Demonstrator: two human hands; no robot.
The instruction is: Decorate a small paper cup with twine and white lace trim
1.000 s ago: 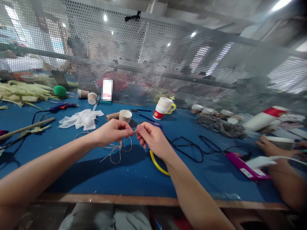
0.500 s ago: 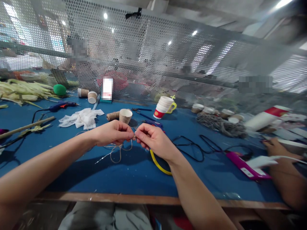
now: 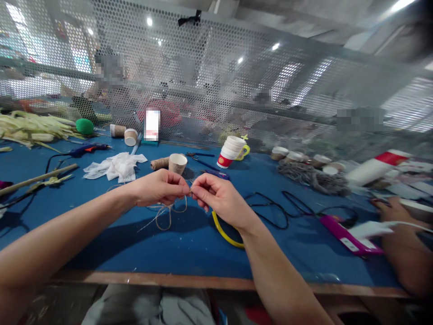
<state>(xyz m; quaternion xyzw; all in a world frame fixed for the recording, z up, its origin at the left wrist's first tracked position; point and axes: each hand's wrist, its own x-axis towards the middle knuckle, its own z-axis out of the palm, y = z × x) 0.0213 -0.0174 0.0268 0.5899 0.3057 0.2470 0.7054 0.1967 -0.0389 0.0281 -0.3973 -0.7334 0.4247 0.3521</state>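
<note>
My left hand (image 3: 158, 187) and my right hand (image 3: 216, 196) meet above the blue table (image 3: 189, 243), fingertips almost touching. Both are closed in a pinch on a thin length of jute twine (image 3: 165, 214), whose loops and loose ends hang below my left hand onto the table. A yellow curved band (image 3: 225, 232) lies under my right wrist. A paper cup (image 3: 177, 163) and a twine spool (image 3: 158, 163) lie on their sides just beyond my hands.
A white cloth (image 3: 115, 166), a blue glue gun (image 3: 88, 148) and a stick (image 3: 37, 179) lie at the left. A stack of cups (image 3: 232, 151), black cable (image 3: 280, 210), a pink glue gun (image 3: 341, 232) and another person's arm (image 3: 402, 253) are at the right. Mesh screen (image 3: 216, 76) behind.
My hands have drawn closer together, closing the small gap between the fingertips, and the hanging twine loops have shifted slightly. The other person's hand at the right has pulled back a little.
</note>
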